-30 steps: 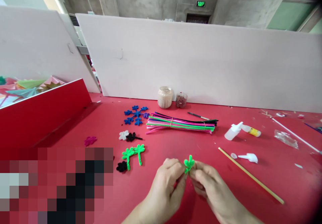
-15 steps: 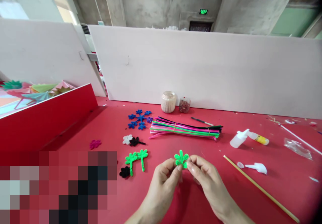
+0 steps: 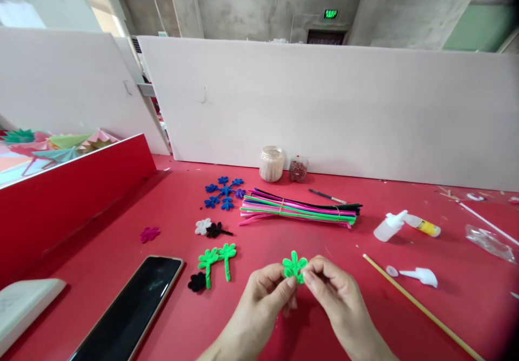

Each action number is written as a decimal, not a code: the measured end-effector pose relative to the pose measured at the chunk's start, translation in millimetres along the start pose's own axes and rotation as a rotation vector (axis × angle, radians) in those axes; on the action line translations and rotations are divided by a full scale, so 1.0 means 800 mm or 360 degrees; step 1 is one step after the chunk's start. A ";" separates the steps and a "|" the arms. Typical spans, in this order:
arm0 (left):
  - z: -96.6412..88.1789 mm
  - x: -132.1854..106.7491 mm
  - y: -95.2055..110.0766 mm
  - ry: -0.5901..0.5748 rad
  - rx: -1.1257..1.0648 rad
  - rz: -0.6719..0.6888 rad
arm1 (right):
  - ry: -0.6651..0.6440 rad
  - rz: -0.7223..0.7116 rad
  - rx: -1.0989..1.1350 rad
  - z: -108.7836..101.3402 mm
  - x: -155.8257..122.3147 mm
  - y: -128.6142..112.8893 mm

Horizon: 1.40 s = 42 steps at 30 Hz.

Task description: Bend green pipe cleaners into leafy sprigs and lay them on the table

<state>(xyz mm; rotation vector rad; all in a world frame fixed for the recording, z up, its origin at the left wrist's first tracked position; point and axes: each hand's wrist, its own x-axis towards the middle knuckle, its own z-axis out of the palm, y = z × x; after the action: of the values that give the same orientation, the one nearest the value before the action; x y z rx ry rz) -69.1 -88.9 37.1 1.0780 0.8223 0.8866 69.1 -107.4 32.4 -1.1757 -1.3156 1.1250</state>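
Between my two hands, just above the red table, is a green pipe-cleaner flower [image 3: 294, 266] with several looped petals pointing up. My left hand [image 3: 271, 295] pinches its lower left side between thumb and fingers. On the lower right side, the thumb and fingertips of my right hand [image 3: 334, 291] close on it. Its lower end is partly hidden by my fingers. Left of my hands lie two green pipe-cleaner flowers with stems [image 3: 218, 258], touching each other, and a black flower [image 3: 197, 282] beside them.
A rubber-banded pipe-cleaner bundle [image 3: 300, 209] lies ahead, near a blue snowflake shape [image 3: 225, 192]. Glass jar [image 3: 271, 164] and small cup [image 3: 298, 168] stand by the white partition [image 3: 324, 107]. Right are a glue bottle [image 3: 389, 226] and wooden stick [image 3: 417, 304]; left, a phone [image 3: 130, 307].
The view has shifted slightly, so my hands and the green flower sit a little lower. Both hands keep hold of the flower. The phone, blurred out before, now shows clearly.
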 end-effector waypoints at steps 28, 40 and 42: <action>0.007 -0.005 -0.006 -0.0037 -0.0209 -0.0098 | -0.0033 0.0002 0.0157 0.005 -0.004 -0.006; 0.015 -0.004 0.003 0.0026 -0.0120 -0.0084 | -0.0093 0.0111 0.0211 0.002 -0.008 -0.010; 0.014 -0.004 0.002 0.0004 -0.0179 -0.0100 | -0.0105 0.0127 0.0230 0.002 -0.008 -0.009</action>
<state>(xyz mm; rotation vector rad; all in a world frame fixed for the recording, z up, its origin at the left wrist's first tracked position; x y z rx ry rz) -60.6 -96.0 41.9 0.9483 0.7948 0.8708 66.9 -114.4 39.1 -1.1004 -1.2242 1.3042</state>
